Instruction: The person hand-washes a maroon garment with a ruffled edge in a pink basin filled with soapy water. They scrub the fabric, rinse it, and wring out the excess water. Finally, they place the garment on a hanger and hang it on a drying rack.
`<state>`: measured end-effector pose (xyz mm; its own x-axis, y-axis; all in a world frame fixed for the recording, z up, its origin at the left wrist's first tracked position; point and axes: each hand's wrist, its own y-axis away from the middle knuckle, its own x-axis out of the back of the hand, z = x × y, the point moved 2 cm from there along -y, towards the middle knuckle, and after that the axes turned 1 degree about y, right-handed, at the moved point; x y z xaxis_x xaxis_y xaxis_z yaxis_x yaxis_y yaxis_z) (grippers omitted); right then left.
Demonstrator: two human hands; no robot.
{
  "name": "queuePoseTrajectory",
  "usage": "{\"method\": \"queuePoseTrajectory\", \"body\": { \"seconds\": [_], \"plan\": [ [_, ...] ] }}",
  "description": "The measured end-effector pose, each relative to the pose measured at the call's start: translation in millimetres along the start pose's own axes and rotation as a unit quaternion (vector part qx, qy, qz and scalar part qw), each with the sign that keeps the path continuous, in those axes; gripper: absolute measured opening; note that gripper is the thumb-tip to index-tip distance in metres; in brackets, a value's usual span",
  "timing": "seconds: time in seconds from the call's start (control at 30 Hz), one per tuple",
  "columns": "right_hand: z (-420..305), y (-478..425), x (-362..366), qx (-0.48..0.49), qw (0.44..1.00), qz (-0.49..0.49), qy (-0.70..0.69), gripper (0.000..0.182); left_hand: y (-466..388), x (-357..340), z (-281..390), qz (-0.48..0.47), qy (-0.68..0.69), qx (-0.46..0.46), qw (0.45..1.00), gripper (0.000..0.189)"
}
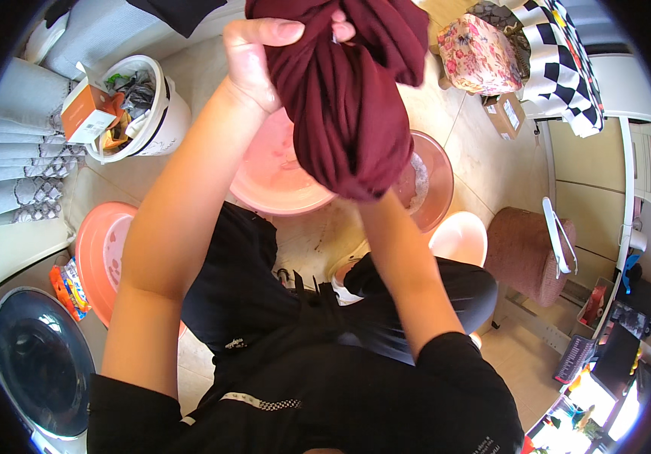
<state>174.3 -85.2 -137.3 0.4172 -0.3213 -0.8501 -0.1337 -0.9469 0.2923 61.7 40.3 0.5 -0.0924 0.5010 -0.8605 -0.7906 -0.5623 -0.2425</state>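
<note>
A bundled dark red cloth (348, 113) hangs high in front of me, its folds gathered and twisted. My left hand (257, 57) grips its upper left part, thumb on top, with suds or wet shine near the wrist. My right forearm runs up behind the cloth's lower end; the right hand is hidden by the fabric, apart perhaps from fingertips near the top fold. Beneath the cloth stand a pink plastic basin (280, 164) holding water and a brownish, see-through basin (439, 176) with foam on its water. A small pale pink bucket (460, 235) is beside the brown basin.
A full white trash bin (175, 122) stands at upper left, a salmon basin (94, 249) and an orange packet (70, 286) at left. Right are a brown upholstered stool (518, 249) with a white hanger (555, 235), a floral stool (475, 54) and a cardboard box (504, 116).
</note>
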Motion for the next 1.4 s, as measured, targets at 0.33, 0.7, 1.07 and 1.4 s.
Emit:
{"method": "queuePoseTrajectory", "body": {
  "seconds": [0.33,0.7,1.07,1.4],
  "plan": [
    [58.4,15.4,-16.4,-0.305,0.855,-0.314,-0.278,0.074,7.0,11.7,-11.2,-0.142,0.06,0.104,0.982,0.066],
    [103.6,49.0,-29.9,-0.333,0.857,-0.212,-0.332,0.05,21.0,31.0,18.5,-0.108,0.01,0.091,0.99,0.063],
    [57.1,62.9,-38.2,-0.312,0.925,-0.203,-0.08,0.061,8.0,31.4,1.9,-0.13,-0.132,0.105,0.977,0.059],
    [-11.6,46.1,-44.8,-0.149,0.89,-0.101,0.419,0.074,3.0,21.4,-22.3,-0.09,-0.21,0.077,0.971,0.055]
  ]
}}
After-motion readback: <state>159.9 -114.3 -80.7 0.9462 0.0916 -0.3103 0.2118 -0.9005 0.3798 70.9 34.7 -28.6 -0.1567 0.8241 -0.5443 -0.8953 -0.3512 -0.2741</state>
